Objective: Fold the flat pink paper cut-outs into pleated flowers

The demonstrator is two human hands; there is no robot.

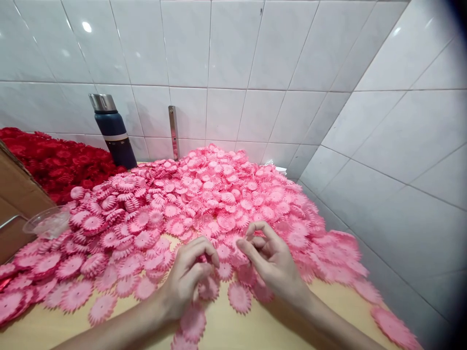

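Note:
A large heap of pink fabric flower pieces (207, 184), round with scalloped edges and a small centre hole, covers much of the table. My left hand (191, 272) is closed at the heap's front edge, thumb against curled fingers. A pink piece (209, 288) shows just beside it, and what the fingers pinch is hidden. To its right, my right hand (268, 257) is held over the pieces with thumb and forefinger brought close together. Anything between those tips is too small to make out. A single piece (240, 297) lies on the table between the hands.
A dark blue bottle (114, 133) stands before the tiled wall (233, 48), right of a red pile (62, 160). At left are a cardboard box (18, 204) and a clear plastic dish (47, 221). A metal strip (173, 131) leans upright against the wall.

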